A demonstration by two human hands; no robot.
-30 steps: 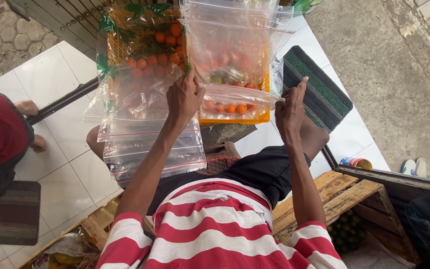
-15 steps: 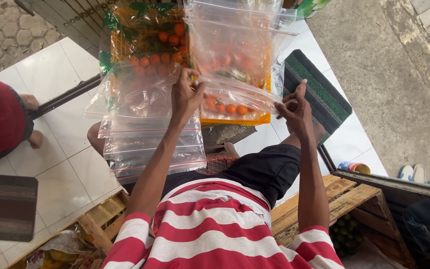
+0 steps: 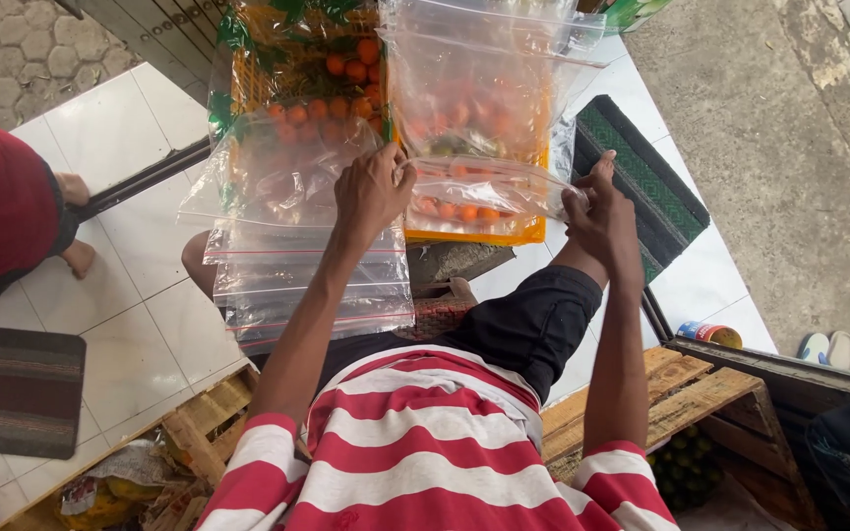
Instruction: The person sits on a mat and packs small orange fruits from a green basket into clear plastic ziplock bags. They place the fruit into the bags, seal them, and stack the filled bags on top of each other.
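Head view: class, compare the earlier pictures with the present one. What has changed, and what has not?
The right hand has closed in to pinch the clear bag at its edge. The left hand still grips the bag's other edge. The orange crate of small oranges stays put.

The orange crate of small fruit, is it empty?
No, the orange crate holds many small orange fruits, seen through the clear plastic bags.

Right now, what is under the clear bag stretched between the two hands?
Through the clear bag held by the left hand and right hand, small orange fruits in an orange crate show. The crate's bottom is covered.
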